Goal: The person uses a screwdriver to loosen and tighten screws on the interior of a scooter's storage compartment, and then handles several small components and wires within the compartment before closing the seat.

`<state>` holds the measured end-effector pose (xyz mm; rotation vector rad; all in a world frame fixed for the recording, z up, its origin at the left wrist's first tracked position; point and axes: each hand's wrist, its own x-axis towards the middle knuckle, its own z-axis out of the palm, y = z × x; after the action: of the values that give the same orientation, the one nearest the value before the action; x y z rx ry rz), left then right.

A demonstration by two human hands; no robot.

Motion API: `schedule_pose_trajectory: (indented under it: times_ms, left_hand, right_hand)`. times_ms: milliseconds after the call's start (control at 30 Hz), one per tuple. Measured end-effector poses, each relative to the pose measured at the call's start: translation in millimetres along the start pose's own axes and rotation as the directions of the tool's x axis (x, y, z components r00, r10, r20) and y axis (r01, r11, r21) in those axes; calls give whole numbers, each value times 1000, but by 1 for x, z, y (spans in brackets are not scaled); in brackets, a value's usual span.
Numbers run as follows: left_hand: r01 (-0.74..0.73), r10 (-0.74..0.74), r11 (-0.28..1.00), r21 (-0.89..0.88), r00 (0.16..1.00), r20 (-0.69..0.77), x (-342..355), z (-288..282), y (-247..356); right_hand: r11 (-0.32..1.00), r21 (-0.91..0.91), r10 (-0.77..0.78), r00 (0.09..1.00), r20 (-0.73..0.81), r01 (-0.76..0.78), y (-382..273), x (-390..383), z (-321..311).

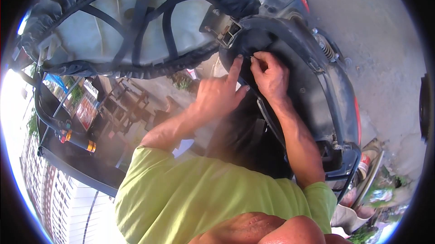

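A scooter seat (186, 31) stands raised on the left, its pale underside with dark ribs facing me. Beside its metal hinge (224, 33) lies the black under-seat compartment (312, 92) of the scooter. My left hand (216, 93) is at the near edge of that compartment, index finger stretched out with its tip by the rim, thumb apart; it holds nothing. Just right of that fingertip, my right hand (273, 77) is closed in a pinch over the compartment. Whatever sits between its thumb and finger is too small or hidden to name.
A coil spring shock absorber (324, 47) sits along the scooter's far right side. At the left is a handlebar grip (81, 141) with an orange end. Concrete ground (376, 54) lies to the right, with assorted clutter (362, 185) at the lower right.
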<state>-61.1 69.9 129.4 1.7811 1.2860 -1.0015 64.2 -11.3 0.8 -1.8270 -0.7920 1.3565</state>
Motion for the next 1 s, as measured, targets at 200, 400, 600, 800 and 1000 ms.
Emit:
schedule_pose_trajectory:
  times_ms: [200,400,600,800,1000]
  left_hand:
    - [-78,50,982,173,986,161,7,-14,6]
    - [-183,144,964,194,969,201,8,-8,-5]
    - [-210,186,966,151,970,159,6,2,-15]
    - [-234,235,968,88,972,9,2,13,-23]
    - [-205,205,979,-8,978,-29,0,11,-24]
  right_hand:
    - [965,-87,-252,967,-45,247,-1,8,3]
    - [943,-119,-318,947,-53,311,-6,13,7]
    - [924,-171,-350,936,-24,341,-6,16,9]
    - [924,-173,-340,940,41,342,-6,20,7]
    - [933,-137,-323,942,92,334,-8,22,2]
